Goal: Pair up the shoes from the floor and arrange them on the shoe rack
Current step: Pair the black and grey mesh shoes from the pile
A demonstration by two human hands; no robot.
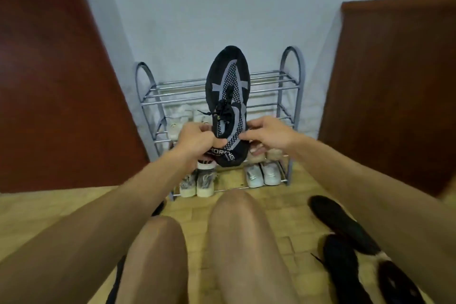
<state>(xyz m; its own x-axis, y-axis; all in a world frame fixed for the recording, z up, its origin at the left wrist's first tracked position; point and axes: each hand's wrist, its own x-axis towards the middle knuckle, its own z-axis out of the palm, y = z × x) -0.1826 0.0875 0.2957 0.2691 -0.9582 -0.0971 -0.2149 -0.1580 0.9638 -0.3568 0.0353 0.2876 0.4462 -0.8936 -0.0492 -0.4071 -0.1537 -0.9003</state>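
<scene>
Two hands share one black shoe point(227, 106). On my feed it stands upright at the middle of the view, toe at 12 o'clock, heel at 6, with the laces and grey mesh upper facing the camera. The left hand point(197, 139) is at the shoe's 8 o'clock, fingers curled, thumb pinching the collar edge. The right hand point(269, 134), at its 4 o'clock, pinches the opposite edge the same way. Both are grasping the shoe, which is held in the air in front of the rack point(291, 76), touching no shelf that I can see.

White capitals run across the heel band, low on the shoe. The left thumb covers the start; what shows looks like "ORO" and then "NG", though I can't vouch for every letter. Smaller print beneath is too blurred to read, and so is a small yellow tag by the lace knot.

The rack stands against the wall point(222, 7) at 12 o'clock. On its bottom shelf a white pair point(262, 174) sits at 5 o'clock from the held shoe and a grey pair point(197, 181) at 7 o'clock, each side by side. A pale pair point(177, 123) sits on a higher shelf at 9 o'clock, blurred.

Black shoes point(340, 223) lie loose on the floor point(278, 205) at 4 to 5 o'clock of the view — beside the right forearm. Two bare knees point(237, 229) fill 6 o'clock.
</scene>
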